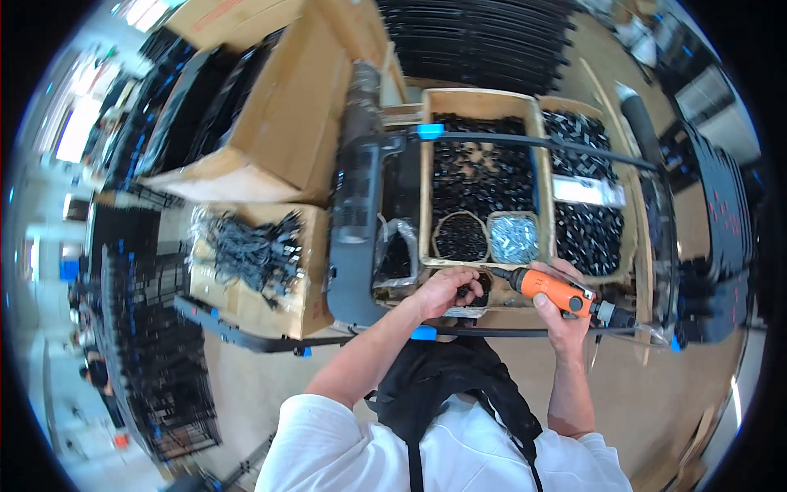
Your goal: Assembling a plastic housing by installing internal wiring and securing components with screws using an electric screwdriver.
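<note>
My right hand (559,316) is wrapped round an orange and black power screwdriver (551,289), held sideways with its dark nose pointing left. At the tool's tip my left hand (449,292) is closed, its fingers curled and pinched together; whatever they hold is too small to make out. Just beyond both hands stands a tray of small black parts (428,176). Inside it, at the near end, sit a round tub of dark pieces (461,238) and a tub of shiny silver fasteners (514,238).
Dark frame bars with blue clips (430,130) cross beyond and in front of the trays. On the right, a second box holds black pieces (588,238). To the left are a carton of grey cables (254,246) and a tall cardboard box (287,107). Stacked black frames (484,41) stand behind.
</note>
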The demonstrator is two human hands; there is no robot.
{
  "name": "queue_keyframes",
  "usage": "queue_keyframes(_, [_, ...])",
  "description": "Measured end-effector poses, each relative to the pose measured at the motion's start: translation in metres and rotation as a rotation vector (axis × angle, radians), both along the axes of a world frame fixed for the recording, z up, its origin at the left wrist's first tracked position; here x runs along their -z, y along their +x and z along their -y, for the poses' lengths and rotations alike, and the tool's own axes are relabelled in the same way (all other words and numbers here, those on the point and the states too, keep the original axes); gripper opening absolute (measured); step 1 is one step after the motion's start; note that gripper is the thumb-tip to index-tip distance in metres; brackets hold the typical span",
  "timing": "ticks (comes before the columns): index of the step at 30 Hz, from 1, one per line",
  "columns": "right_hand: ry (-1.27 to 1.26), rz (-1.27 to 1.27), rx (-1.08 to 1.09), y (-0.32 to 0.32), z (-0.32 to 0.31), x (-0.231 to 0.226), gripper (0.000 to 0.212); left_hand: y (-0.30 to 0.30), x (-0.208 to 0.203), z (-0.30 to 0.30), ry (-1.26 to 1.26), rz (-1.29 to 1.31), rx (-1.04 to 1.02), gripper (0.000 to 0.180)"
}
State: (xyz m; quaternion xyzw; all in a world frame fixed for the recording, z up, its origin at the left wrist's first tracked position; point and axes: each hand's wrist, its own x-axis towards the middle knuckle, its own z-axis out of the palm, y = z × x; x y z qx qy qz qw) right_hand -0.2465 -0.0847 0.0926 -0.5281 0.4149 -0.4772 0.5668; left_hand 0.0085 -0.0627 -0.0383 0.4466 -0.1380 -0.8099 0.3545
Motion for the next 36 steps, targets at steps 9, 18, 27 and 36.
queue_keyframes(9, [-0.132, -0.009, -0.447, 0.124, 0.030, -0.005, 0.056, 0.061, -0.052, -0.037, 0.042, -0.401, -0.882, 0.023])
queue_keyframes(18, [-0.128, -0.142, -0.487, 0.226, 0.019, -0.017, 0.055, 0.121, -0.040, -0.045, -0.044, -0.682, -1.092, 0.023])
queue_keyframes(27, [-0.170, -0.232, -0.443, 0.290, 0.033, -0.024, 0.054, 0.153, -0.056, -0.030, 0.077, -0.770, -1.177, 0.022])
queue_keyframes(36, [-0.152, -0.188, -0.419, 0.329, 0.048, -0.032, 0.053, 0.178, -0.081, -0.034, 0.121, -0.563, -1.178, 0.029])
